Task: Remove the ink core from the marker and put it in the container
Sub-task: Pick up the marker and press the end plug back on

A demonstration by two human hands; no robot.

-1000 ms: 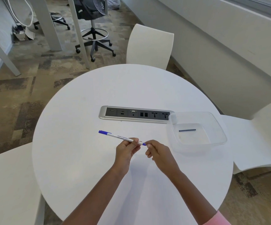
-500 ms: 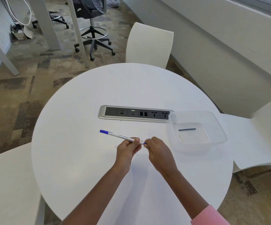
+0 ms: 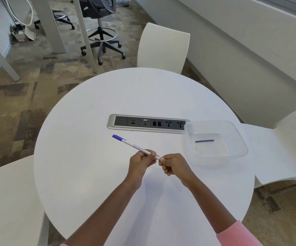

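Observation:
A white marker (image 3: pixel 132 144) with a blue cap points up and to the left above the round white table (image 3: pixel 90 174). My left hand (image 3: pixel 141 161) grips its barrel near the lower end. My right hand (image 3: pixel 173 164) pinches that lower end, and the blue tip seen before is hidden under its fingers. To the right stands a clear plastic container (image 3: pixel 239 139), and a dark blue ink core (image 3: pixel 204 141) lies on its floor.
A silver and black socket panel (image 3: pixel 147 123) is set into the table behind the marker, its right end touching the container. White chairs stand at the far side (image 3: pixel 163 48), the right (image 3: pixel 285 148) and the near left (image 3: pixel 5 201).
My right hand has closed in over the marker's lower end, covering the blue tip that showed a second ago. The marker and left hand have barely moved.

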